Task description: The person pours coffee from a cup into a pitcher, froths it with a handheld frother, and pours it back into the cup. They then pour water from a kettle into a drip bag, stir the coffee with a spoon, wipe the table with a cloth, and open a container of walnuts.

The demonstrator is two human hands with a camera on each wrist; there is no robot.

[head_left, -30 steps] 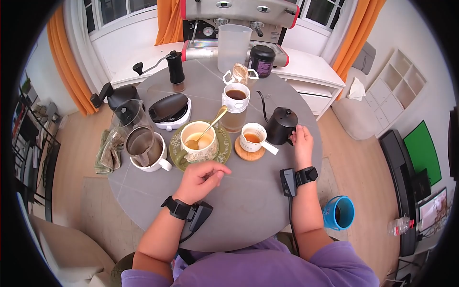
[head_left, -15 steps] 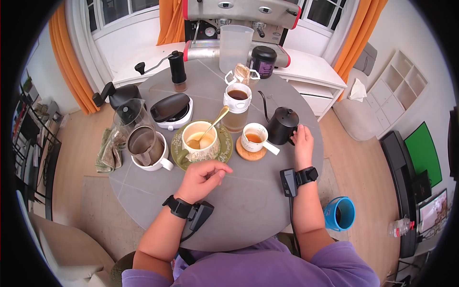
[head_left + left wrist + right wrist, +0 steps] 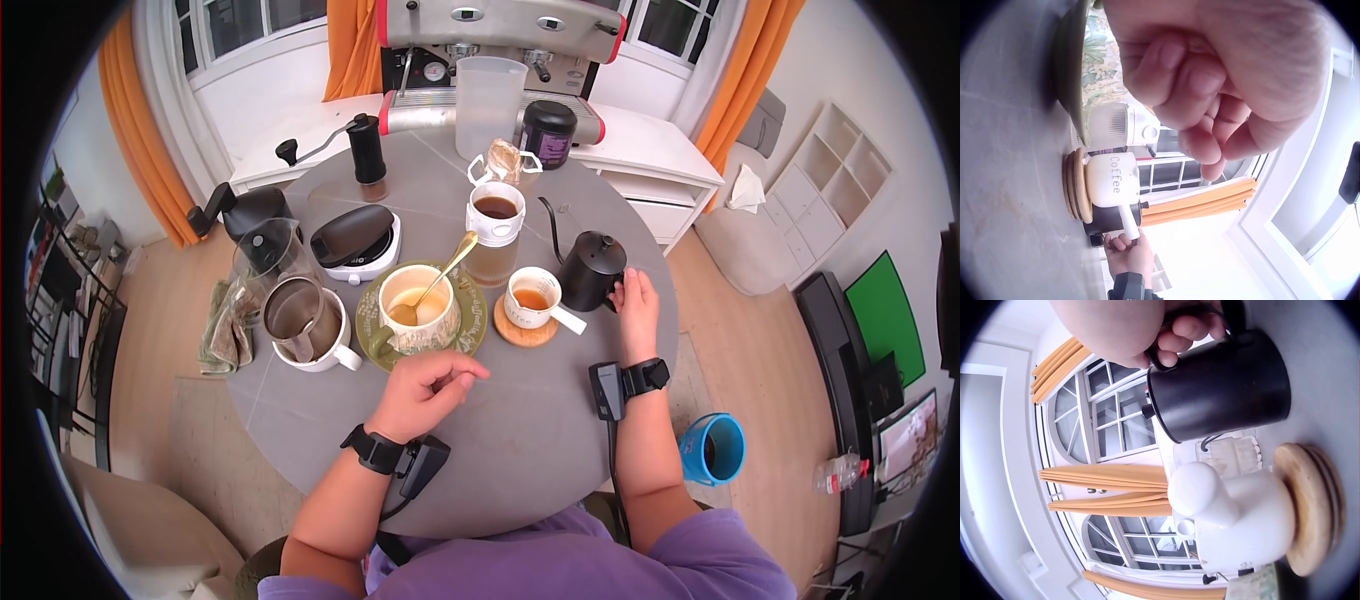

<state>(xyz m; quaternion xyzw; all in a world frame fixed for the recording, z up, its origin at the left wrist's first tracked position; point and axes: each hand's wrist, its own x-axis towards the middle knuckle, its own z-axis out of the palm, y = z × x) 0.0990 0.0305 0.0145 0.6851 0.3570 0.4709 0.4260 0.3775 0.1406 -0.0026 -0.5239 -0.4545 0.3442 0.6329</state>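
Note:
My right hand grips the handle of a black gooseneck kettle, fingers curled round it in the right wrist view. The kettle stands on the table. Left of it, a white handled cup printed "Coffee" holds amber liquid on a round wooden coaster. My left hand is empty, its fingers loosely curled, just in front of a patterned mug. This mug has a gold spoon in it and sits on a green saucer.
Behind stand a clear glass server topped by a white cup of dark coffee, a tall plastic pitcher and a black jar. At left are a white scale, a hand grinder and a white cup holding a metal pitcher.
The head view has shifted slightly, and the tabletop things sit a little lower in it. My right hand keeps its grip on the kettle; my left stays by the mug.

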